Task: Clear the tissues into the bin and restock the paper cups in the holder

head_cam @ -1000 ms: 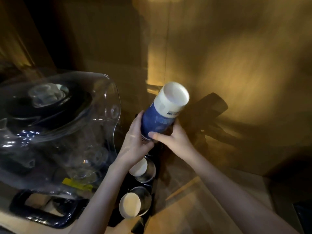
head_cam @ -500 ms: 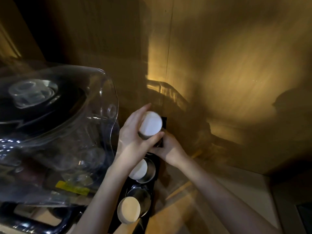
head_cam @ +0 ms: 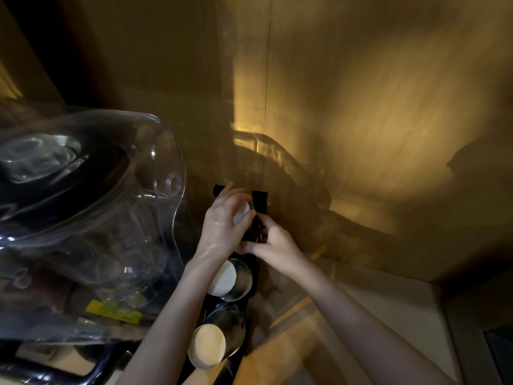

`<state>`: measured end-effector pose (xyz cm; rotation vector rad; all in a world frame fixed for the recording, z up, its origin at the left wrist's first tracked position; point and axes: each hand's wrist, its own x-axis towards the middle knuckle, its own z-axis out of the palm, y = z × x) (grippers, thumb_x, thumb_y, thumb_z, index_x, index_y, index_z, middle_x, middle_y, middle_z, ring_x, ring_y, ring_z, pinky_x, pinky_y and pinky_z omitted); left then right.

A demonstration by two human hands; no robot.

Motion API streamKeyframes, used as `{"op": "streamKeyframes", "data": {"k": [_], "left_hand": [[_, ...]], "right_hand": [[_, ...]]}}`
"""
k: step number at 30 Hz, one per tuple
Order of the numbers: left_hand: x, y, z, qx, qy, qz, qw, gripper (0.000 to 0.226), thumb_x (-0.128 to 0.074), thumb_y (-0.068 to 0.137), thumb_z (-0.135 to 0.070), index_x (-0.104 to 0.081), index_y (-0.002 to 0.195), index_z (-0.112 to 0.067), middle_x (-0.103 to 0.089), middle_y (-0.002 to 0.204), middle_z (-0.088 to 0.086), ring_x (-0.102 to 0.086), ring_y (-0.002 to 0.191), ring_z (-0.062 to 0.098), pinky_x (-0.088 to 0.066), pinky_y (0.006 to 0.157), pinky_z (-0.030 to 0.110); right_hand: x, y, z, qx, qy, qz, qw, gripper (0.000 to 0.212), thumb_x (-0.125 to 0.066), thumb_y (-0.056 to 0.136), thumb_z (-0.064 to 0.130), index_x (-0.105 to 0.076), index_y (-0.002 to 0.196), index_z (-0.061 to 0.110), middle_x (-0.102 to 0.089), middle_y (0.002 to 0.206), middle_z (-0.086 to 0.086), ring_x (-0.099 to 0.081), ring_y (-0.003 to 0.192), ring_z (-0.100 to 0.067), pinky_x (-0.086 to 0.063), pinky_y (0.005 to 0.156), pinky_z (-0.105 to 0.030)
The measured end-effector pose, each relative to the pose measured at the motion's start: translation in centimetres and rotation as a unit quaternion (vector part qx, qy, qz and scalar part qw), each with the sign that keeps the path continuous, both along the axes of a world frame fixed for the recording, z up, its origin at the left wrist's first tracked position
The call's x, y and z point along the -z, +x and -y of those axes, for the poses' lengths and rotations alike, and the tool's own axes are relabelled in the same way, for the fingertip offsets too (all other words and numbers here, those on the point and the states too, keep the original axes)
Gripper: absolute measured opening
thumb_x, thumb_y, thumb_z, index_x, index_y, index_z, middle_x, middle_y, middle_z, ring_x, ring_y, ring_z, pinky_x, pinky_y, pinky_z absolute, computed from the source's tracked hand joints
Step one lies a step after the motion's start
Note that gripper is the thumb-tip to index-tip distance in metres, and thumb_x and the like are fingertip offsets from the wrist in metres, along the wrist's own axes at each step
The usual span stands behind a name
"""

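Warm, dim light is washing over a wood-panelled wall [head_cam: 361, 107] that fills the upper right of the frame, with a pale counter [head_cam: 394, 315] running below it. A big clear water jug [head_cam: 91, 207] is bulging in from the left. Along the lower centre a black cup holder [head_cam: 251, 276] is running up the frame, its long axis slanting slightly rightward toward the wall. Two of its round steel wells are showing white cup bases [head_cam: 222, 277] tipped toward the lower left.

At the holder's far end, near the middle of the frame, both hands are working together. The left hand [head_cam: 222, 229] is curling its fingers and thumb around a stack of cups [head_cam: 242, 215]; only its white round end is showing, facing up and to the right, the rest hidden behind the palm. The right hand [head_cam: 277, 245] is pressing in from the right, fingers bent and closed against the dark holder edge just beside the stack; whether they are touching the cups I cannot tell.
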<state>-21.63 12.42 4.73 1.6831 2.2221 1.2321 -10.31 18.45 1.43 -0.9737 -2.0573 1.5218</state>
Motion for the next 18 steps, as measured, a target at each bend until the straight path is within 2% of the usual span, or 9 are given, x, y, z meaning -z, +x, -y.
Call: {"op": "streamKeyframes", "data": {"k": [3, 5, 8, 11, 13, 15, 18], "left_hand": [[0.4, 0.2, 0.0, -0.002, 0.003, 0.003, 1.0, 0.025, -0.06, 0.086, -0.016, -0.06, 0.11, -0.01, -0.057, 0.129, 0.007, -0.028, 0.139, 0.019, -0.022, 0.105, 0.022], [0.6, 0.6, 0.3, -0.01, 0.005, -0.004, 1.0, 0.025, -0.059, 0.086, -0.017, -0.059, 0.11, -0.01, -0.056, 0.129, 0.008, -0.029, 0.139, 0.02, -0.023, 0.105, 0.025], [0.0, 0.9, 0.1, -0.044, -0.018, -0.03, 0.998, 0.024, -0.058, 0.085, -0.019, -0.06, 0.107, -0.011, -0.058, 0.128, 0.007, -0.035, 0.135, 0.022, -0.032, 0.104, 0.03], [-1.7, 1.6, -0.2, -0.064, -0.052, -0.133, 0.988, 0.018, -0.058, 0.081, -0.021, -0.065, 0.094, -0.01, -0.068, 0.107, 0.01, -0.054, 0.117, 0.027, -0.044, 0.092, 0.038], [-2.9, 2.5, -0.4, -0.051, -0.053, -0.15, 0.986, 0.017, -0.059, 0.081, -0.02, -0.066, 0.09, -0.008, -0.069, 0.096, 0.012, -0.059, 0.103, 0.031, -0.048, 0.081, 0.04], [-4.8, 3.8, -0.8, -0.029, -0.041, -0.128, 0.99, 0.018, -0.058, 0.083, -0.021, -0.066, 0.093, -0.009, -0.069, 0.093, 0.012, -0.062, 0.091, 0.031, -0.052, 0.074, 0.039], [-9.3, 5.9, -2.1, 0.017, -0.027, -0.033, 0.999, 0.015, -0.059, 0.083, -0.018, -0.069, 0.09, -0.01, -0.072, 0.086, 0.012, -0.066, 0.079, 0.026, -0.054, 0.071, 0.034]], "right_hand": [[-0.5, 0.8, -0.4, 0.02, -0.089, -0.056, 0.994, 0.035, -0.068, 0.079, 0.01, -0.057, 0.112, 0.015, -0.064, 0.097, 0.005, -0.061, 0.097, -0.011, -0.05, 0.078, -0.015], [-1.1, 1.8, -0.8, 0.053, -0.071, -0.057, 0.994, 0.03, -0.065, 0.082, 0.01, -0.059, 0.112, 0.009, -0.063, 0.099, 0.0, -0.059, 0.097, -0.012, -0.047, 0.076, -0.014], [-2.7, 4.1, -1.4, 0.089, -0.001, -0.033, 0.995, 0.024, -0.064, 0.083, 0.015, -0.064, 0.107, 0.013, -0.065, 0.099, -0.002, -0.06, 0.095, -0.014, -0.044, 0.079, -0.018], [-5.6, 7.5, -1.6, 0.124, 0.037, -0.052, 0.99, 0.014, -0.062, 0.083, 0.016, -0.067, 0.095, 0.022, -0.068, 0.096, -0.002, -0.063, 0.093, -0.016, -0.049, 0.084, -0.029], [-8.8, 9.7, -0.9, 0.165, 0.049, -0.133, 0.976, 0.017, -0.059, 0.085, 0.006, -0.066, 0.082, 0.022, -0.069, 0.082, -0.008, -0.064, 0.08, -0.019, -0.05, 0.076, -0.028], [-13.0, 12.2, 0.7, 0.213, 0.054, -0.243, 0.945, 0.025, -0.054, 0.086, -0.001, -0.065, 0.073, 0.018, -0.069, 0.067, -0.003, -0.065, 0.067, -0.016, -0.053, 0.068, -0.025], [-18.9, 17.3, 4.6, 0.209, 0.064, -0.449, 0.866, 0.024, -0.049, 0.087, 0.0, -0.064, 0.073, 0.013, -0.069, 0.06, -0.001, -0.065, 0.062, -0.014, -0.057, 0.065, -0.025]]}}
